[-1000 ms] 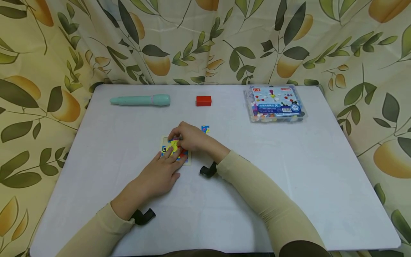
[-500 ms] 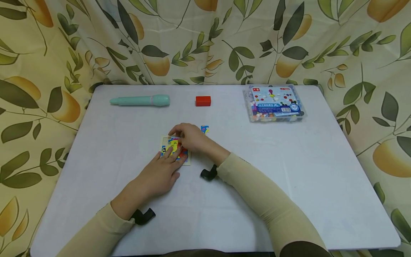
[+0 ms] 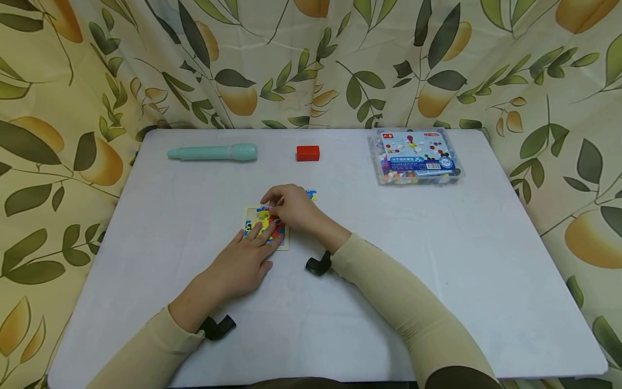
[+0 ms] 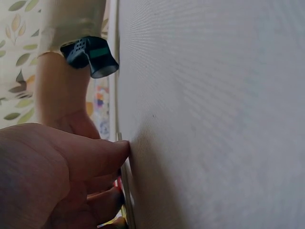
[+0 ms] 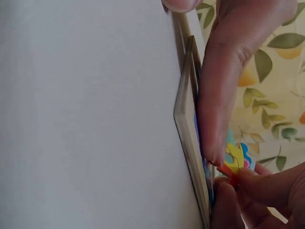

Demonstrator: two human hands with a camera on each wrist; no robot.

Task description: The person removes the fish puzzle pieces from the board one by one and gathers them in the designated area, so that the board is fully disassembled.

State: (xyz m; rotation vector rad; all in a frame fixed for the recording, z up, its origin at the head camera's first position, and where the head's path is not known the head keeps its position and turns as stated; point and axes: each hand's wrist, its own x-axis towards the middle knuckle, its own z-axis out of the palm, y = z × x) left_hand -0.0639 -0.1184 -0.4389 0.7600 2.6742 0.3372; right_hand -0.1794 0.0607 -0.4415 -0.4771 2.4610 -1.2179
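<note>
A small jigsaw puzzle board (image 3: 250,212) with a pale frame and yellow, blue and red pieces lies left of the table's middle. My left hand (image 3: 243,265) rests on its near part, fingers straight and spread. Over the far right part of the board, my right hand (image 3: 296,209) pinches a puzzle piece (image 5: 233,158) between thumb and fingers; it is yellow with blue and pink and stands tilted up from the board in the right wrist view. Just behind the right hand lies another blue puzzle piece (image 3: 312,194), partly covered. The hands hide much of the board.
Along the back of the white table (image 3: 486,302) lie a mint-green pen-shaped case (image 3: 211,152), a red block (image 3: 308,153) and a clear plastic box (image 3: 415,156) of coloured beads or balls. Each wrist carries a black camera mount (image 3: 318,265). A patterned curtain (image 3: 311,65) hangs behind.
My right hand has shifted slightly to the right, covering more of the loose blue piece and showing more of the board's far edge. The left hand has stayed in place.
</note>
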